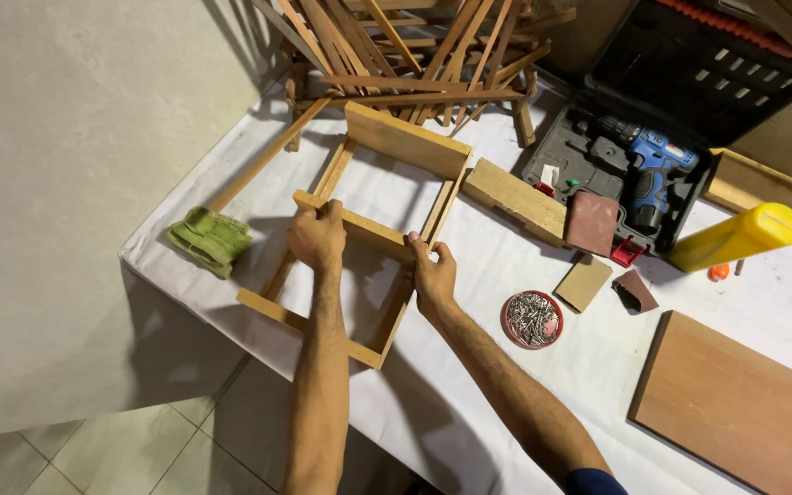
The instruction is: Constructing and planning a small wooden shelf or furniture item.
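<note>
- The right hand point(434, 275), on the forearm nearest the camera, grips the right end of a wooden crossbar point(364, 230) where it meets the side rail of a wooden frame point(405, 145).
- The left hand point(317, 236) clasps the crossbar's left end, fingers curled over its top.
- The crossbar runs left to right between both hands, across the frame's long axis; the frame lies flat on the white-covered table point(433, 394).
- A round dish of screws point(533, 319) sits just right of the right hand.
</note>
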